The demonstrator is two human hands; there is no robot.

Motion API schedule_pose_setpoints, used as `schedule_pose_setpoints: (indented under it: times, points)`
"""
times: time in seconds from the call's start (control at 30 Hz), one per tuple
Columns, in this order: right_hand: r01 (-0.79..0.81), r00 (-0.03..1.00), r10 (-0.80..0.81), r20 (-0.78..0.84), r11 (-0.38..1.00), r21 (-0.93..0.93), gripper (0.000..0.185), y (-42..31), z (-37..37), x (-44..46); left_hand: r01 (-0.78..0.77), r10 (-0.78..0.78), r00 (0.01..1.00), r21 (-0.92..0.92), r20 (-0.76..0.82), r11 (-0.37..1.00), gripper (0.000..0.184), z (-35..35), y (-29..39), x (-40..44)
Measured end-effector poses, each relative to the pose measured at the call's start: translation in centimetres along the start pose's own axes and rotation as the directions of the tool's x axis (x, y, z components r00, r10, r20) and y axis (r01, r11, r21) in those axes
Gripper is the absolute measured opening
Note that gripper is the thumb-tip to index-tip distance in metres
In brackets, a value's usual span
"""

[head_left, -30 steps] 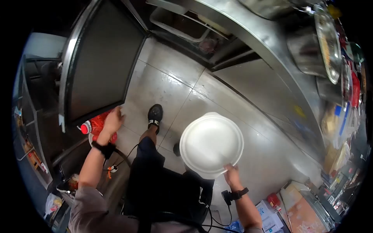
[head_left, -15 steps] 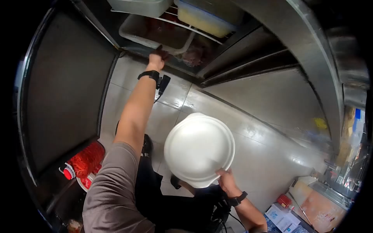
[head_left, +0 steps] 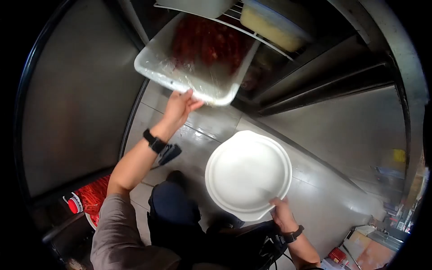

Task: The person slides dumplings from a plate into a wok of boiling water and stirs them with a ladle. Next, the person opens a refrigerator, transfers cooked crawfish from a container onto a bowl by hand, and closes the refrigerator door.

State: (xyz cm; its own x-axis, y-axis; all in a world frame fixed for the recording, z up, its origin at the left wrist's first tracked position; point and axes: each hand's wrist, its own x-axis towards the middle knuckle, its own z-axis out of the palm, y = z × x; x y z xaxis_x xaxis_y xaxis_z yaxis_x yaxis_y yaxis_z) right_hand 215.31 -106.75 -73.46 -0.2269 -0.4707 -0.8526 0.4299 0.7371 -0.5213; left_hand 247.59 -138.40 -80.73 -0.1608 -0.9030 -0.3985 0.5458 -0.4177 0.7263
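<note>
My left hand [head_left: 181, 108] is closed on the front rim of a white tray [head_left: 145, 67], which juts out from the lower part of a fridge. Clear plastic film stretches across the tray, and dark red food [head_left: 202, 42], its kind unclear, lies at its far end. In my right hand [head_left: 283, 213] is a round white dish [head_left: 248, 171] with small side handles. My fingers grip its lower right edge, and it hangs above the tiled floor with nothing in it.
Above the tray, a wire shelf [head_left: 225, 21] bears a tub of yellow food [head_left: 272, 27]. The fridge door [head_left: 81, 103] stands open at the left. A red-capped bottle with red contents [head_left: 92, 195] is at lower left, a patterned box [head_left: 371, 247] at lower right.
My left hand has drawn the white tray out of the fridge towards me. The dish in my right hand appears slightly farther right.
</note>
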Motion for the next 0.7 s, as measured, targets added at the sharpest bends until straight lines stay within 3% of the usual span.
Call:
schedule_pose_setpoints:
  times: [0.07, 0.1, 0.13, 0.2, 0.3, 0.33, 0.37, 0.4, 0.43, 0.47, 0.5, 0.53, 0.6, 0.63, 0.7]
  points:
    - [0.016, 1.000, -0.016, -0.017, 1.000, 0.010, 0.048, -0.1, 0.5, -0.1, 0.050, -0.053, 0.994, 0.028, 0.093, 0.998, 0.016, -1.1, 0.9, -3.0]
    - [0.047, 0.999, -0.047, -0.004, 0.998, 0.030, 0.048, 0.8, 0.0, 0.5, 0.042, -0.044, 0.995, 0.028, 0.085, 0.999, 0.016, -1.7, 1.0, -4.2]
    - [-0.116, 0.993, 0.115, 0.017, 0.993, 0.036, 0.048, -0.5, -2.1, 3.1, 0.167, -0.164, 0.986, 0.090, -0.037, 0.982, 0.016, -1.1, -1.9, -3.6]
    - [-0.074, 0.997, 0.073, 0.026, 0.996, 0.039, 0.056, -2.2, -1.7, 4.5, 0.178, -0.174, 0.984, 0.113, -0.043, 0.978, 0.016, -0.1, -1.3, -3.5]
    - [-0.051, 0.998, 0.049, 0.031, 0.997, 0.053, 0.055, -3.1, -2.2, 7.0, 0.278, -0.270, 0.960, 0.144, -0.070, 0.950, 0.019, 0.7, 0.6, -3.5]
    - [-0.042, 0.998, 0.040, 0.041, 0.998, 0.052, 0.054, -3.5, -2.3, 7.7, 0.350, -0.342, 0.934, 0.430, -0.100, 0.832, 0.020, 0.3, 1.0, -3.0]
    - [-0.069, 0.995, 0.064, 0.075, 0.996, 0.059, 0.052, -3.1, -2.5, 7.8, 0.425, -0.425, 0.888, 0.667, -0.176, 0.612, 0.022, 0.2, 1.5, -3.6]
    - [-0.068, 0.995, 0.064, 0.072, 0.996, 0.060, 0.052, -3.3, -2.8, 9.1, 0.425, -0.427, 0.887, 0.667, -0.174, 0.612, 0.022, 1.0, 1.2, -2.8]
    - [-0.071, 0.996, 0.069, 0.057, 0.997, 0.038, 0.051, -3.6, -3.3, 10.2, -0.041, -0.141, 0.988, 0.984, 0.066, 0.175, 0.027, 2.2, 0.9, -2.1]
    - [-0.069, 0.996, 0.067, 0.054, 0.997, 0.038, 0.051, -4.2, -3.3, 11.0, -0.401, -0.031, 0.904, 0.818, 0.427, -0.413, 0.032, 3.8, 0.6, -1.7]
    - [-0.068, 0.997, 0.066, 0.050, 0.997, 0.037, 0.051, -4.7, -3.3, 11.8, -0.556, -0.047, 0.800, 0.709, 0.598, -0.434, 0.038, 5.8, 0.3, -0.4]
    - [-0.066, 0.997, 0.064, 0.047, 0.997, 0.036, 0.050, -5.3, -3.3, 12.5, -0.556, -0.051, 0.801, 0.711, 0.596, -0.430, 0.038, 7.2, -1.0, 1.0]
    - [-0.035, 0.994, 0.018, 0.106, 0.987, 0.159, 0.048, -7.4, -2.5, 13.0, -0.629, -0.147, 0.601, 0.351, 0.786, -0.693, 0.032, 8.6, -3.5, 3.8]
    - [-0.057, 0.991, 0.040, 0.127, 0.989, 0.135, 0.048, -8.1, -3.5, 14.0, -0.627, -0.141, 0.600, 0.353, 0.788, -0.694, 0.032, 8.5, -4.4, 5.3]
    - [-0.059, 0.994, 0.045, 0.103, 0.990, 0.130, 0.049, -10.4, -3.5, 14.5, -0.654, -0.191, 0.506, 0.230, 0.841, -0.721, 0.026, 8.3, -5.5, 8.0]
